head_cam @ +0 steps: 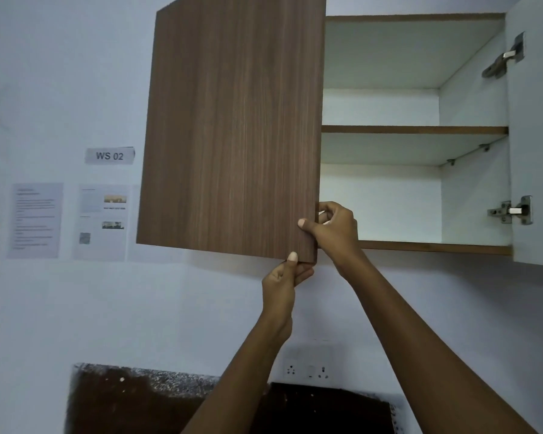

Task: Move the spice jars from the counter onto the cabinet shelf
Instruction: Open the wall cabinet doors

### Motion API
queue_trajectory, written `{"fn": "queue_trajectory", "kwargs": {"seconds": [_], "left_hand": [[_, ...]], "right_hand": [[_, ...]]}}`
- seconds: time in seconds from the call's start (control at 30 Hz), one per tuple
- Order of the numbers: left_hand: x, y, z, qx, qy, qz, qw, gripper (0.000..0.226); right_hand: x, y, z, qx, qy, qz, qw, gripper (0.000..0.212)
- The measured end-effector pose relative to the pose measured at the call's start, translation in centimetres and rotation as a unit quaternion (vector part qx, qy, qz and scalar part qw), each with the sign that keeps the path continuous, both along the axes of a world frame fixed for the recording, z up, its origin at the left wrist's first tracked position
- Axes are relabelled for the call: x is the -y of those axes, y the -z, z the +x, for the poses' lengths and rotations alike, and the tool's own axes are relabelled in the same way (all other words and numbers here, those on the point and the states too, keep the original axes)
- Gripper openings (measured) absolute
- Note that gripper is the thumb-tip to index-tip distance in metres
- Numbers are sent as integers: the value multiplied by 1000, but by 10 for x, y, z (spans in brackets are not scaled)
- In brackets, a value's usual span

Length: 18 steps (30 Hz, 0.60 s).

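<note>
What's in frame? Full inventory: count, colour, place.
cabinet door: 1, brown woodgrain, left half, gripped at its lower right corner
right door: 1, white inner face, swung open, far right
shelf: 1, white with brown edge, mid-cabinet, nothing visible on it
hinges: 2, metal, on right door
WS 02 label: 1, grey, wall left
printed sheets: 2, white, below label
socket plate: 1, white, low on wall
counter: 1, dark, bottom; no jars visible
hands: left hand and right hand, both holding the door edge
</note>
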State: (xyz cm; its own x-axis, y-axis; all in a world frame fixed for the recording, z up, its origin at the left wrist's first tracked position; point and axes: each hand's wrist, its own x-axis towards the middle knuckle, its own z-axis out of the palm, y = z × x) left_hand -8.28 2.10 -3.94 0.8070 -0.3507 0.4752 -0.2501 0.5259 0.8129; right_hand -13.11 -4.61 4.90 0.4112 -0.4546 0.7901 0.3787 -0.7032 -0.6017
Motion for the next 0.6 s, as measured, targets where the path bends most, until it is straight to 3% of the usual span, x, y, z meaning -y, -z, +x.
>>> {"fn": "queue_trajectory", "kwargs": {"seconds": [0.17,0.4,0.6], "left_hand": [[-34,1,-14,7,23,-7,1000,30],[-94,4,-35,0,49,-23,999,25],[-147,2,-42,-17,72,-26,997,33]], "right_hand": [[-33,2,-15,21,6,-10,1000,27],[-94,10,-28,55,22,-27,998,39],[-149,13,-41,75,54,-53,994,29]]}}
